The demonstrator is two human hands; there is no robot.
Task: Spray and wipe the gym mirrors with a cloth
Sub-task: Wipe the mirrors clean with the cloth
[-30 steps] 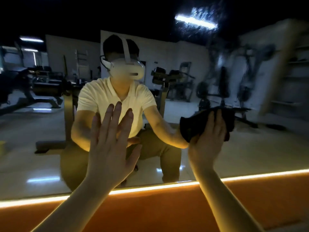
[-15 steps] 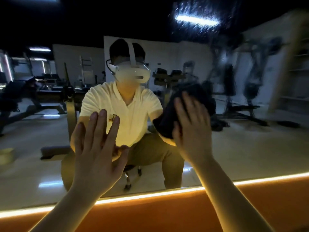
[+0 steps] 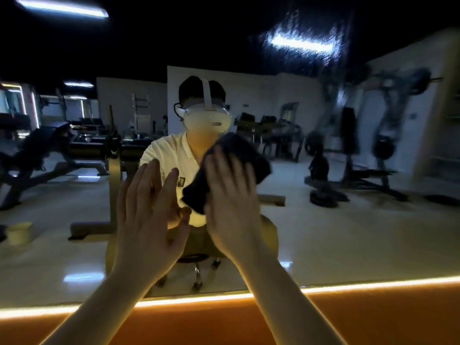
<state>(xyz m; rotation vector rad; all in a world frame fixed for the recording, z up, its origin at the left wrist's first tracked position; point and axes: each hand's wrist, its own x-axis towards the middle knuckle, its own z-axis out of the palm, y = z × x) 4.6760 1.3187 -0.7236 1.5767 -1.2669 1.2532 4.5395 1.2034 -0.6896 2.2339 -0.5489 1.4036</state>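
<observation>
Right hand (image 3: 231, 207): fingers extended and close together, laid flat over a dark cloth (image 3: 239, 158) and pressing it against the mirror (image 3: 348, 232). No curl around the cloth is visible; the outline is blurred. The cloth sits bunched under and above the fingertips, at mid-height of the glass.

Left hand (image 3: 149, 215): fingers straight and spread, palm toward the glass just beside the right hand, holding nothing.

Wet streaks (image 3: 301, 43) show on the glass at upper right. A glowing orange light strip (image 3: 373, 285) runs along the mirror's lower edge.
</observation>
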